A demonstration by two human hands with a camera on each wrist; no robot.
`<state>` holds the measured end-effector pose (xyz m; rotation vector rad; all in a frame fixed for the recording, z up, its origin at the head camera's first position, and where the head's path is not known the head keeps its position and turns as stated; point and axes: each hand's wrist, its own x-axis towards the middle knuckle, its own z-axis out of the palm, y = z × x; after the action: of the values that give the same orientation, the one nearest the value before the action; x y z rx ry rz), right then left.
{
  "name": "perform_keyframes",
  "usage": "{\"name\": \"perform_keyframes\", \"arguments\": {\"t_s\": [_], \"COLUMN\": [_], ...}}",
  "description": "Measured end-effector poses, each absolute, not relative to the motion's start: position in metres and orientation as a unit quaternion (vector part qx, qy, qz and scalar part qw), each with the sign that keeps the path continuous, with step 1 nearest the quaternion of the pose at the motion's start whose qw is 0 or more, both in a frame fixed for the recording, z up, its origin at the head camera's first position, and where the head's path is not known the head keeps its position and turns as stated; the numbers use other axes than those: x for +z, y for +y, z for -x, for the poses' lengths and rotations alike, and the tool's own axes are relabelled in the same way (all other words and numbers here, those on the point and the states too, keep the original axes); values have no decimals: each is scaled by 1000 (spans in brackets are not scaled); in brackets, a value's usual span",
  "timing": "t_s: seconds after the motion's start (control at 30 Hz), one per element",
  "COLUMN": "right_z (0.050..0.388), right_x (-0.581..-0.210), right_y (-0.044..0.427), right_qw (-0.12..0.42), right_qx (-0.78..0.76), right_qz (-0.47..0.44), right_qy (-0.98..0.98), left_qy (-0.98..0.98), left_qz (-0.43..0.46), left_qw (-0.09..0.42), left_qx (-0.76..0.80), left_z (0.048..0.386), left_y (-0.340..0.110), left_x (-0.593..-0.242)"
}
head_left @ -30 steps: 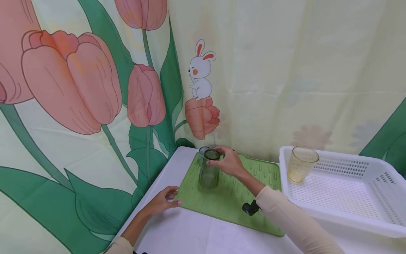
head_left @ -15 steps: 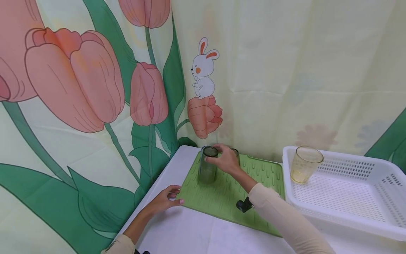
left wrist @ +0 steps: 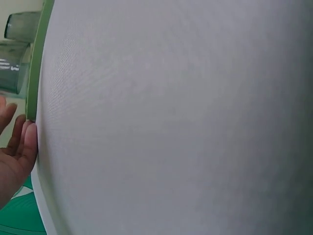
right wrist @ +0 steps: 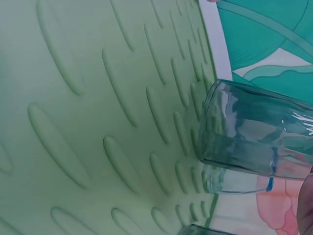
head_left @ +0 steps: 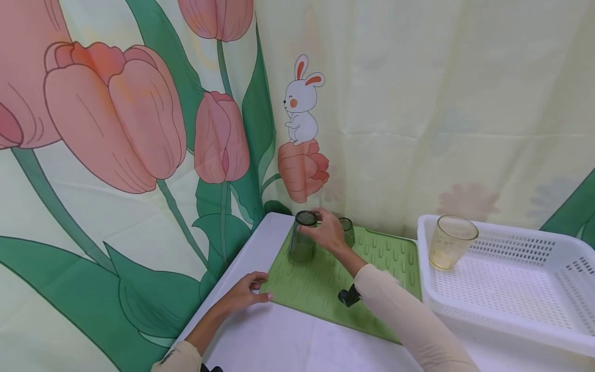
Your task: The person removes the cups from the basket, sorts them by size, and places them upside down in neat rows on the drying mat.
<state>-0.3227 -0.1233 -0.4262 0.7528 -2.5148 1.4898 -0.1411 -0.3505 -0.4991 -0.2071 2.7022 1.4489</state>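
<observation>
My right hand [head_left: 327, 232] holds a dark grey-green drinking glass [head_left: 303, 248] near its top, over the far left of a green ridged mat [head_left: 302, 294]. The glass is upright with its wider end down; whether it touches the mat I cannot tell. Behind it a clear glass [right wrist: 239, 182] shows in the right wrist view. A smaller dark glass [head_left: 347, 235] stands on the mat, partly behind my right hand. My left hand [head_left: 244, 293] is at the mat's near left corner, fingers loosely bent and thumb apart, fingertips touching the mat's edge in the left wrist view.
A white perforated basket [head_left: 511, 235] stands right of the mat, with a yellow glass [head_left: 451, 245] upright in its left side. A white cloth [head_left: 279, 341] covers the table. Printed curtains [head_left: 381, 103] hang behind and at the left.
My right hand has moved the dark glass slightly away and to the left on the mat, uncovering the smaller dark glass behind it. My left hand stays at the corner.
</observation>
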Motion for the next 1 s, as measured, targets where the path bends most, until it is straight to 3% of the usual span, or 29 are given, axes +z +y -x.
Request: {"name": "perform_keyframes", "arguments": {"t_s": [1.0], "right_z": [316], "right_x": [-438], "right_y": [-144], "right_qw": [83], "right_qx": [499], "right_qz": [-274], "right_qy": [-818], "left_qy": [898], "left_qz": [59], "left_qw": [27], "left_qx": [436], "left_z": [148], "left_y": [-351], "left_x": [-506]}}
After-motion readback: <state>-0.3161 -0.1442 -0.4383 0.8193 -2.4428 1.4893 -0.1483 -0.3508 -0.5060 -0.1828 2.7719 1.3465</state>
